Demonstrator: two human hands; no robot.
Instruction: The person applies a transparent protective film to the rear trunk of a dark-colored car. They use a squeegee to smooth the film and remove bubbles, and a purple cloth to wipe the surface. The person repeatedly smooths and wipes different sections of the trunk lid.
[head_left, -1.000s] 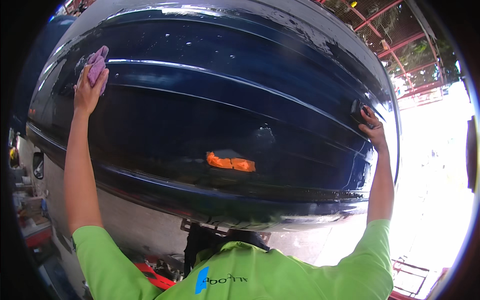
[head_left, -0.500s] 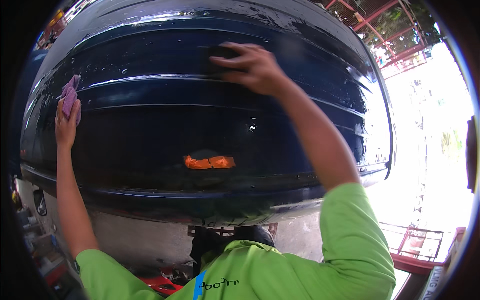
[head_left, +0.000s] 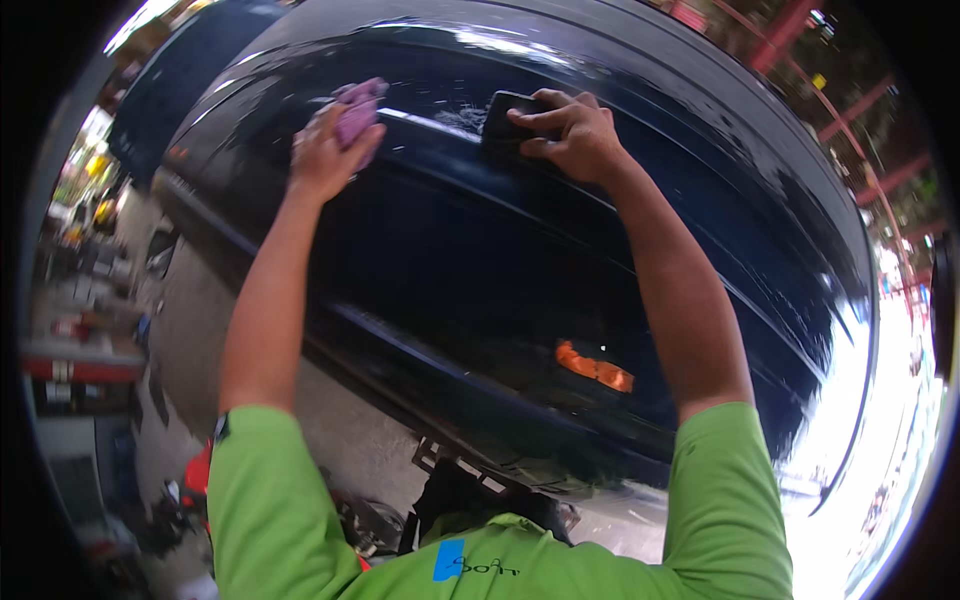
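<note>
My left hand is closed on a crumpled purple cloth at the dark blue, ridged car panel. To its right, my right hand grips a black block on the same glossy panel, beside a streaky white wet-looking patch. Both arms reach far up over the panel. A cracked orange patch lies lower on the panel, left of my right forearm.
Another dark blue body part stands at upper left, with a side mirror below it. Cluttered shelving lines the left side. A red metal frame runs overhead at upper right, above a bright opening.
My right hand, with the black block, has swept from the panel's right end leftward to its upper middle. The view has turned, shifting the panel and my left hand rightward in the picture.
</note>
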